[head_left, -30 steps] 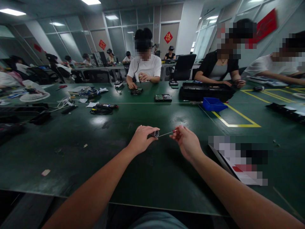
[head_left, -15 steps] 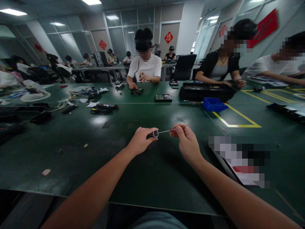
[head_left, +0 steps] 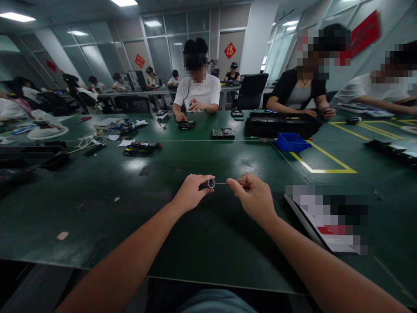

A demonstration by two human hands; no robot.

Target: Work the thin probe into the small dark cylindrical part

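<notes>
My left hand (head_left: 191, 191) is closed around a small dark cylindrical part with a silver ring end (head_left: 211, 183), held just above the table between thumb and fingers. What this part belongs to I cannot make out. In my right hand (head_left: 256, 195) is a screwdriver, its thin metal shaft (head_left: 220, 183) pointing left with the tip at the ring end. Its handle (head_left: 243, 184) is mostly hidden by my fingers. Whether the tip sits inside the ring or against its side is too small to tell.
The green table (head_left: 137, 243) carries a blurred white booklet or box (head_left: 312, 221) near my right forearm. Farther off are a blue bin (head_left: 292, 142), a long black housing (head_left: 283, 125), a circuit board (head_left: 223, 133) and coiled black cable (head_left: 140, 150). A co-worker (head_left: 198, 93) sits opposite.
My right thumb has stretched forward along the screwdriver, covering more of its shaft. The shaft now lies more level. My left hand has kept its hold on the cylindrical part.
</notes>
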